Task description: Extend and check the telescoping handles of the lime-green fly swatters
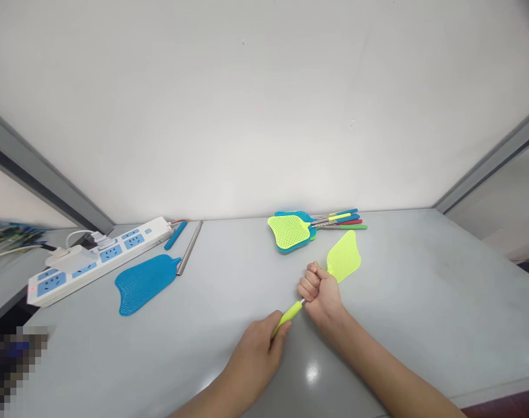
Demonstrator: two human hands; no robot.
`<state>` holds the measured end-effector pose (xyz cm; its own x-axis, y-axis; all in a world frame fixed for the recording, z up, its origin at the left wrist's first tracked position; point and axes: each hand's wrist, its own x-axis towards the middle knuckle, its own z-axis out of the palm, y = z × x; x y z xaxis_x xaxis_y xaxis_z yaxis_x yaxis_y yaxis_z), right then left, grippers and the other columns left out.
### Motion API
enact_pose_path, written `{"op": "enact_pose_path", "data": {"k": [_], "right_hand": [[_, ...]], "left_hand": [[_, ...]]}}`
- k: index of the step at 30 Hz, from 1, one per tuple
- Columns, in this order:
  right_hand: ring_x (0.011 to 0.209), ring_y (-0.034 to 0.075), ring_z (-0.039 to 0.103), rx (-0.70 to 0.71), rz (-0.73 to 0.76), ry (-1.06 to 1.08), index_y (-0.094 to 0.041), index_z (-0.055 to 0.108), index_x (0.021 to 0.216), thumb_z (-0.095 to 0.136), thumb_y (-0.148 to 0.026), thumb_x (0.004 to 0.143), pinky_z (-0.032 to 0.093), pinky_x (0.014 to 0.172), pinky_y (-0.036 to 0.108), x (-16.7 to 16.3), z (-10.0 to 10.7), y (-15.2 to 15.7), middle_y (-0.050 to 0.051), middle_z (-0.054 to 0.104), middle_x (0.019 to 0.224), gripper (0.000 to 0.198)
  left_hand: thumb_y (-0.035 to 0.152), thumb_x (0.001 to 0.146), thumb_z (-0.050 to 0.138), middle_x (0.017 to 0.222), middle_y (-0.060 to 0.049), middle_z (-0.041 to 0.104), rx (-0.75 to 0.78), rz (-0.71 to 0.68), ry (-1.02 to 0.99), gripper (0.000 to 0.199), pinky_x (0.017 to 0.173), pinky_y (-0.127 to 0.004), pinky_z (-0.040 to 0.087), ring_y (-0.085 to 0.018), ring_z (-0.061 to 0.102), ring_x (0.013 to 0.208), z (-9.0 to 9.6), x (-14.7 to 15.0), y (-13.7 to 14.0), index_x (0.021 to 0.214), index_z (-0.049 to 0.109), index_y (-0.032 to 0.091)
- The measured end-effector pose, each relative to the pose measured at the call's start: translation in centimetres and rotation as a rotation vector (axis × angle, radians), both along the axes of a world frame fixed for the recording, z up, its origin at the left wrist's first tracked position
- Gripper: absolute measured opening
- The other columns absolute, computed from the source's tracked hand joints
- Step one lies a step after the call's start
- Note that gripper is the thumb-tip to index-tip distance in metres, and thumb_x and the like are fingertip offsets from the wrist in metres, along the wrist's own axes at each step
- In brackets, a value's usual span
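one yellow swatter (343,257), over the table (229,261), left hand (259,342) wrapped round its handle (291,312), right hand (320,291) in a fist round its shaft (303,301), pointing between one and two o'clock; from it: swatter pile (290,232) at twelve, blue head (144,284) at nine, rod (190,248), blue grip (176,235) and power strip (99,265) toward ten.

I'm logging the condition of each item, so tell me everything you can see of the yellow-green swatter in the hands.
The yellow-green swatter has a flat, finely patterned head, seemingly plastic, and a matching handle. A little metallic shaft shows between the hands. It slants from lower left to upper right; whether it touches the grey table is unclear. The left hand grips the handle; the right hand is closed around the shaft, hiding most of it.
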<state>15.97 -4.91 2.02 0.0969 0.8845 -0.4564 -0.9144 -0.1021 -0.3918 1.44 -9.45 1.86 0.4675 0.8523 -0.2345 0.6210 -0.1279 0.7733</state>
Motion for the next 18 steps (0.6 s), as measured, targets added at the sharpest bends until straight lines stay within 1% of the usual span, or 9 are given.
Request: {"op": "enact_pose_path", "data": {"k": [4, 8, 11, 14, 16, 18], "right_hand": [[0.031, 0.004, 0.007, 0.014, 0.011, 0.005, -0.017, 0.037, 0.056, 0.039, -0.015, 0.078, 0.007, 0.03, 0.017, 0.1, -0.2, 0.1, -0.011, 0.015, 0.034, 0.021], [0.031, 0.004, 0.01, 0.057, 0.056, 0.011, -0.017, 0.039, 0.057, 0.045, -0.014, 0.074, 0.011, 0.03, 0.016, 0.0, -0.4, 0.3, -0.011, 0.016, 0.036, 0.018], [0.031, 0.004, 0.013, 0.108, 0.102, -0.018, -0.017, 0.042, 0.059, 0.05, -0.016, 0.072, 0.016, 0.03, 0.015, -0.1, -0.1, 0.4, -0.011, 0.017, 0.038, 0.016], [0.034, 0.004, 0.023, 0.159, 0.097, -0.067, -0.017, 0.048, 0.064, 0.055, -0.021, 0.072, 0.025, 0.033, 0.015, -0.1, 0.6, 0.5, -0.01, 0.023, 0.041, 0.012], [0.04, 0.006, 0.035, 0.193, 0.068, -0.092, -0.017, 0.052, 0.07, 0.054, -0.027, 0.073, 0.034, 0.04, 0.017, 0.0, 1.1, 0.6, -0.007, 0.033, 0.046, 0.01], [0.051, 0.008, 0.045, 0.213, 0.058, -0.097, -0.016, 0.056, 0.077, 0.052, -0.033, 0.074, 0.041, 0.05, 0.02, 0.3, 1.3, 0.7, -0.003, 0.044, 0.054, 0.017]], "left_hand": [[0.042, 0.083, 0.025, 0.051, 0.006, 0.023, -0.054, 0.008, -0.039, 0.033, 0.044, -0.024, 0.017, -0.01, 0.021, 0.047, 0.1, 0.0, 0.2, 0.06, 0.026, 0.019], [0.047, 0.081, 0.027, 0.054, 0.005, 0.023, -0.155, 0.015, -0.105, 0.036, 0.044, -0.023, 0.018, -0.009, 0.021, 0.049, 0.3, -0.2, 0.8, 0.059, 0.027, 0.019], [0.051, 0.079, 0.029, 0.055, 0.005, 0.022, -0.234, 0.038, -0.196, 0.038, 0.044, -0.022, 0.018, -0.008, 0.021, 0.049, 0.3, -0.3, 1.1, 0.059, 0.03, 0.018], [0.054, 0.078, 0.031, 0.051, 0.007, 0.02, -0.366, 0.089, -0.314, 0.04, 0.04, -0.021, 0.015, -0.007, 0.019, 0.044, 0.2, -0.4, 1.5, 0.06, 0.032, 0.018], [0.056, 0.076, 0.032, 0.047, 0.008, 0.018, -0.501, 0.124, -0.39, 0.04, 0.036, -0.02, 0.012, -0.006, 0.014, 0.04, 0.2, -0.5, 1.7, 0.061, 0.033, 0.019], [0.057, 0.076, 0.033, 0.045, 0.009, 0.016, -0.612, 0.148, -0.455, 0.041, 0.033, -0.019, 0.01, -0.005, 0.011, 0.037, 0.4, -0.6, 2.0, 0.062, 0.033, 0.019]]}}
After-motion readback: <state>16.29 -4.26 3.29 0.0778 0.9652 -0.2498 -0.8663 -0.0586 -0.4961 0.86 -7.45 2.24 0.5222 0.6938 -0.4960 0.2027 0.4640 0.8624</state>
